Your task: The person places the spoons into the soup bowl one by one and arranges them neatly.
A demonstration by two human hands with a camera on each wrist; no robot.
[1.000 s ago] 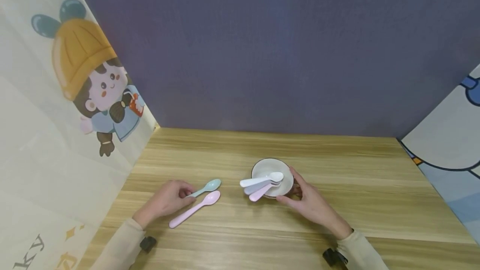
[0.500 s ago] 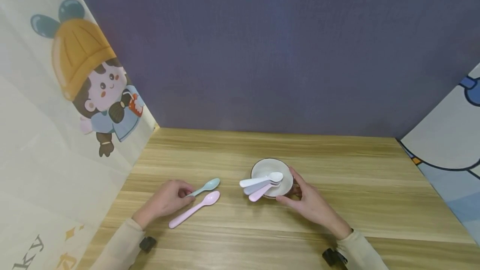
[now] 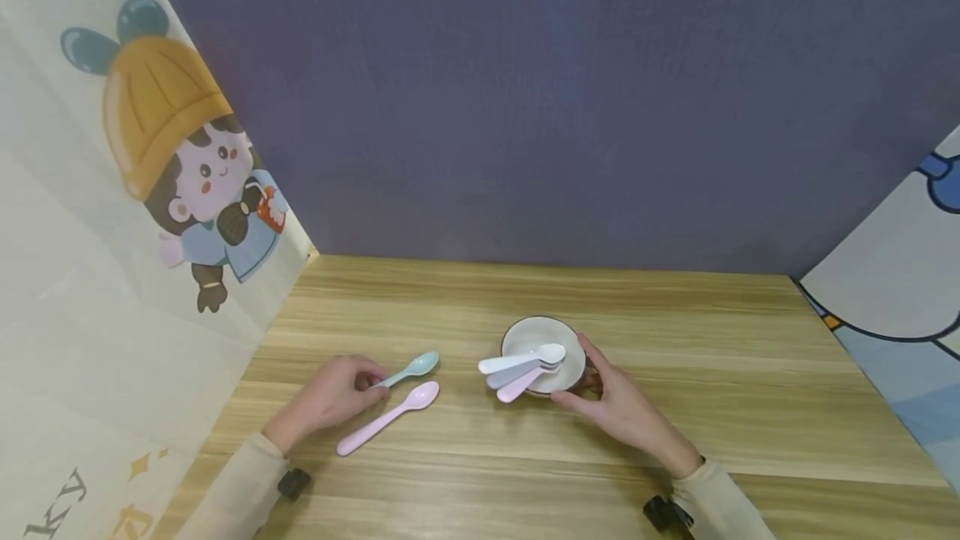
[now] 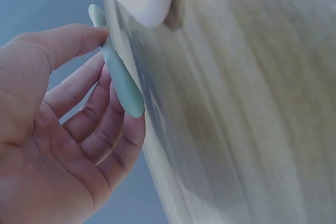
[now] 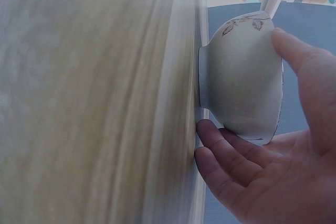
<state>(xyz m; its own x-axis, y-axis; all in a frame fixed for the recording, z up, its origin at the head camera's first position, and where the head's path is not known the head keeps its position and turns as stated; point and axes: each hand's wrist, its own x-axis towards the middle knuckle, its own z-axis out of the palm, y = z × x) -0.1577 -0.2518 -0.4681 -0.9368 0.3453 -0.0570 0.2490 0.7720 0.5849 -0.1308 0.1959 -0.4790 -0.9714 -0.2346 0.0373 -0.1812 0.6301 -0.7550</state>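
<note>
My left hand (image 3: pixel 330 392) pinches a mint-green spoon (image 3: pixel 420 365) by its handle between thumb and fingers. The left wrist view shows the green handle (image 4: pixel 124 85) slightly off the table. Just below that hand in the head view lies a pink spoon (image 3: pixel 390 417), bowl end pointing up and right. My right hand (image 3: pixel 622 407) holds the right side of a white bowl (image 3: pixel 528 333). Its thumb touches the rim, and its fingers lie around the bowl's side (image 5: pixel 244 72). In the bowl rest a white spoon (image 3: pixel 517 361), a lavender spoon (image 3: pixel 501 378) and another pink spoon (image 3: pixel 517 389), handles over the left rim.
A wood-grain table (image 3: pixel 675 315) lies beneath everything. A dark blue-grey panel (image 3: pixel 540 107) rises behind it. Sheets printed with cartoons stand at the left (image 3: pixel 82 215) and right (image 3: pixel 885 273) sides.
My left hand has shifted slightly upward in the head view with the green spoon. My right hand, the bowl and the other spoons have stayed practically still.
</note>
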